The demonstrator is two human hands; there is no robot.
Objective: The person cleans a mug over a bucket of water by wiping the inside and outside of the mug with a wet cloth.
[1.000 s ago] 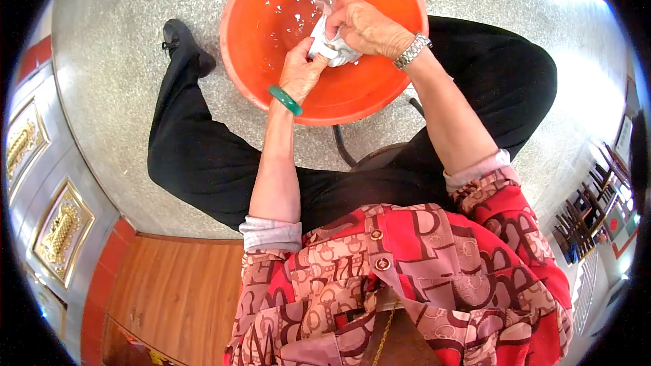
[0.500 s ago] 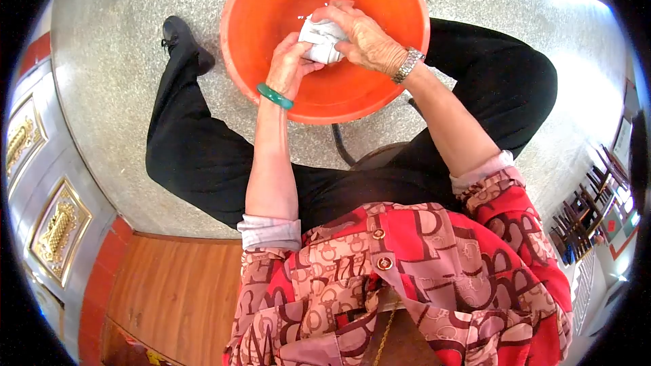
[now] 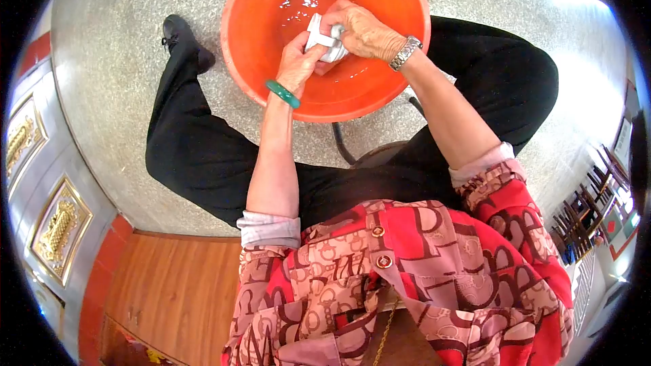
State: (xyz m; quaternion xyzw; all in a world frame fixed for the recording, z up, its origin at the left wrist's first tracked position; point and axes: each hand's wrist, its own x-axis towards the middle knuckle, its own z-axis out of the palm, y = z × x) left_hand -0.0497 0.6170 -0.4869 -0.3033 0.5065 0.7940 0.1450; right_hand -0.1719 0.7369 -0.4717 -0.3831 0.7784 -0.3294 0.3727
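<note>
A bunched white cloth is gripped between both hands inside the orange basin. My left hand, above a green bangle, pinches the cloth's lower left side with the thumb on top. My right hand, with a metal watch at the wrist, has its fingers curled round the upper right part. Water glints in the basin beside the hands. The folds hide what kind of cloth it is.
My black-trousered legs bend around the basin on the speckled floor. A dark curved metal leg shows below the basin. Wooden cabinet doors stand at lower left, and stacked dark furniture at far right.
The cloth has been squeezed into a smaller bundle as my right hand closed tighter over it. My left hand has shifted slightly right, and more glinting water shows at the upper left.
</note>
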